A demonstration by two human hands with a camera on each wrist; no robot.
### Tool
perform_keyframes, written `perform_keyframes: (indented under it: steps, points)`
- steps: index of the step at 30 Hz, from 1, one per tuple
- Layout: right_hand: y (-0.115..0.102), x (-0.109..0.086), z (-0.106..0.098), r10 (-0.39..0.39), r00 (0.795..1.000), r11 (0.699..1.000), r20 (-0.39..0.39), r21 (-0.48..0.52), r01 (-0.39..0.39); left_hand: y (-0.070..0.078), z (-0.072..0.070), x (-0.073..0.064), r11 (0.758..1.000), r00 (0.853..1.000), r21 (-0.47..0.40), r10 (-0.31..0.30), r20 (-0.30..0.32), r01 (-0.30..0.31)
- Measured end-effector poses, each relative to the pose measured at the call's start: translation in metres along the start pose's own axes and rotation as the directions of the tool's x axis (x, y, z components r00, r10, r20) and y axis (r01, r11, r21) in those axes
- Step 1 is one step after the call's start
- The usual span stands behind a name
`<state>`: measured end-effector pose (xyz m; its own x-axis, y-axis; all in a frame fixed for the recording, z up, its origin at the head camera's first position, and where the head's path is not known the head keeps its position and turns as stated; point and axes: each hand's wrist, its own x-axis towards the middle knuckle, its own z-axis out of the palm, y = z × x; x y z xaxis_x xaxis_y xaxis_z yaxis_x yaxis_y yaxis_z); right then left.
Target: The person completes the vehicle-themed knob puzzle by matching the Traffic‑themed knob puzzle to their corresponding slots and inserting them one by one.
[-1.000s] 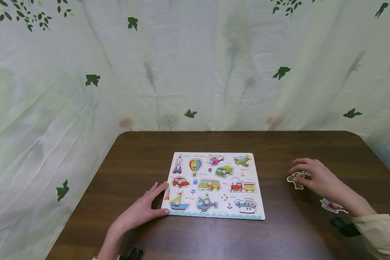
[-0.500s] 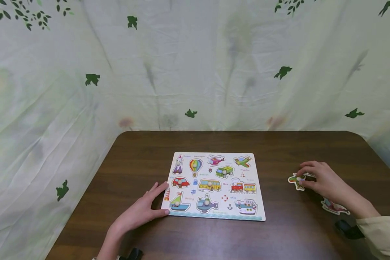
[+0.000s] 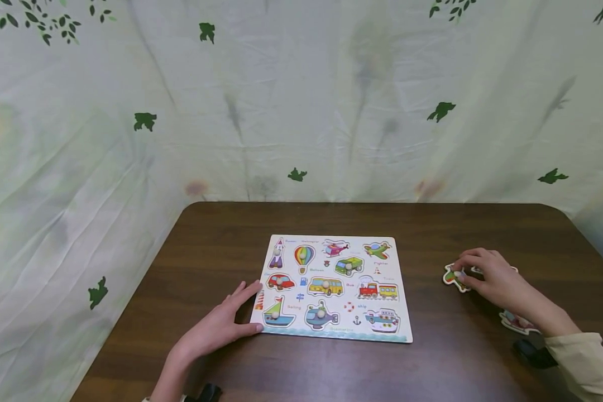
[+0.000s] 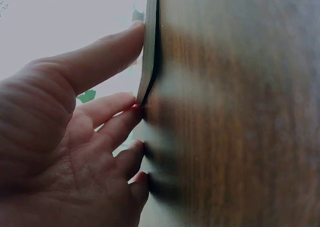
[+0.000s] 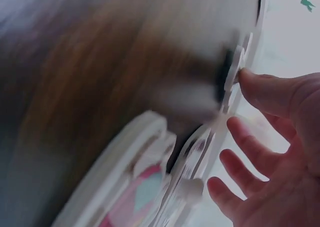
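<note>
A wooden peg puzzle board (image 3: 350, 332) with vehicle pictures lies on the table. My left hand (image 3: 221, 321) rests at its left edge, thumb at the near corner and fingers spread; the left wrist view shows the thumb (image 4: 112, 52) against the board's edge. On the right, my right hand (image 3: 497, 282) pinches the knob of a green airplane puzzle piece (image 3: 449, 277) between thumb and index finger. The other fingers are loosely bent over a neighbouring piece, mostly hidden. A pink helicopter-like piece (image 3: 517, 322) lies under the right wrist, partly covered.
The brown wooden table (image 3: 362, 368) reaches back to a pale curtain (image 3: 311, 111) with leaf and bird prints. Several knobbed pieces, such as the bus (image 3: 331, 287) and submarine (image 3: 315, 321), sit in the board. Black straps cross both wrists.
My right fingers have drawn in from above the airplane piece to its knob, and the piece has shifted slightly. My left hand stays at the board's edge.
</note>
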<state>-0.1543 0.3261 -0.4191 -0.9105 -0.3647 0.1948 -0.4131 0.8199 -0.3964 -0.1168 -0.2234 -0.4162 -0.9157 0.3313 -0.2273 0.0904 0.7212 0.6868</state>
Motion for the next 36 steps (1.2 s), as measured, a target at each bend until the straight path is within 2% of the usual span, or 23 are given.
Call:
perform_keyframes:
  steps: [10,22,29,36]
  points:
    - [-0.012,0.013,0.005,-0.064,0.998,0.997,-0.028,0.033,0.065,-0.001,0.000,0.000,1.000,1.000,0.001,-0.010,-0.004,0.010]
    - [-0.022,0.028,0.015,-0.105,0.993,0.995,-0.058,-0.010,0.104,0.000,0.001,0.000,1.000,1.000,-0.005,-0.013,0.001,0.013]
    - [-0.028,0.039,0.019,-0.157,0.982,0.986,-0.105,0.036,0.161,0.000,0.000,-0.001,1.000,1.000,-0.005,-0.017,-0.003,0.017]
    - [-0.034,0.048,0.022,-0.125,0.989,0.988,-0.078,0.078,0.131,-0.001,0.001,-0.001,1.000,1.000,-0.010,-0.020,-0.001,0.020]
